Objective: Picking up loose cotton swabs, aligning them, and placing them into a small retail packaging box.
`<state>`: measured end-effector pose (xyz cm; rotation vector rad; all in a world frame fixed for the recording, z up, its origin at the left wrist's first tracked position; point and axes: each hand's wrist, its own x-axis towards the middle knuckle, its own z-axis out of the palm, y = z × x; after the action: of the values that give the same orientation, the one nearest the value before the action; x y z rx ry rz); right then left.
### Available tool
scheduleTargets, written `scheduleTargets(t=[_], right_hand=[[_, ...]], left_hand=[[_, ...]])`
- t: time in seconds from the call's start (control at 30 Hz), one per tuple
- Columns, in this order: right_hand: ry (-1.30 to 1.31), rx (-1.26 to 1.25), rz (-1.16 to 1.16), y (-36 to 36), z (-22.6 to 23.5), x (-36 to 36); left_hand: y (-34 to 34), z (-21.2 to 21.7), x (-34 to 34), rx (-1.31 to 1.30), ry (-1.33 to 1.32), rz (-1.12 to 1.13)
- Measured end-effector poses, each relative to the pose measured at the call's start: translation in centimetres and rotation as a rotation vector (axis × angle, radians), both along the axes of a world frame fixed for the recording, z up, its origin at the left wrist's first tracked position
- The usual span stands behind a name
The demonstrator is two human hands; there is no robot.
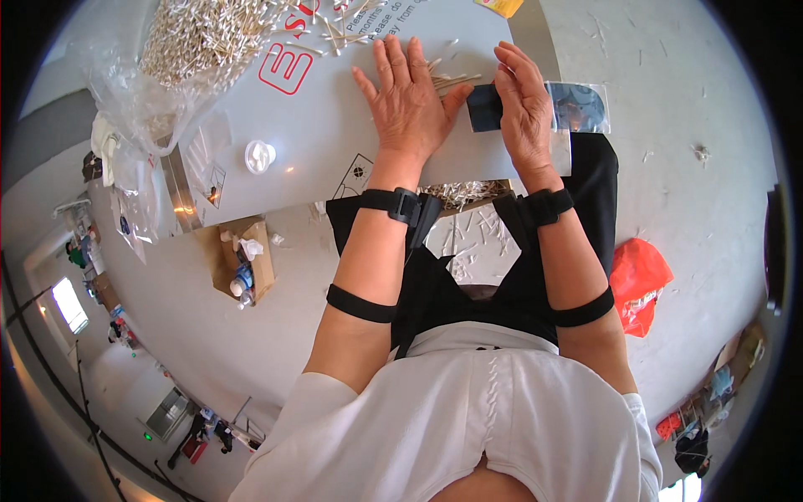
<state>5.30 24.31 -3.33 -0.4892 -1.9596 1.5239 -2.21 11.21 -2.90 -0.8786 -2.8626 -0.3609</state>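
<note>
several cotton swabs [458, 81], roughly left-to-right lengthwise

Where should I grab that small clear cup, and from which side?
Probably by opposite sides of the wall of the small clear cup, just under the rim, coming from the right with the left hand. The cup is round and appears upright with something white inside, so keep it level; the clear plastic bag lies off to its left.
</note>
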Motion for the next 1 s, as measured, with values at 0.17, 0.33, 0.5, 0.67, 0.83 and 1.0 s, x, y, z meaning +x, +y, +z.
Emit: scheduleTargets(t=[0.17,0.33,0.5,0.67,0.83,1.0], right_hand=[[-0.065,0.146,0.122,1.9,0.1,-1.4],[-0.055,0.546,0.175,2.5,-0.2,-3.7],[-0.135,0.699,0.337,4.0,-0.5,-5.5],[-0.152,0.682,0.351,4.0,-0.7,-5.9],[-0.130,0.698,0.368,4.0,-0.5,-6.0],[-0.128,0.813,0.317,3.2,-0.5,-5.6]], left_hand=[[-1.4,-0.9,0.5,0.166,0.013,-0.040],[-3.1,-1.0,-1.0,0.386,-0.007,-0.123],[-2.4,0.9,-1.7,0.386,0.011,-0.113],[-2.0,0.9,-2.7,0.289,-0.018,-0.182],[-2.6,0.9,-4.5,0.392,-0.070,-0.150],[-2.3,0.6,-5.9,0.230,-0.025,-0.026]])
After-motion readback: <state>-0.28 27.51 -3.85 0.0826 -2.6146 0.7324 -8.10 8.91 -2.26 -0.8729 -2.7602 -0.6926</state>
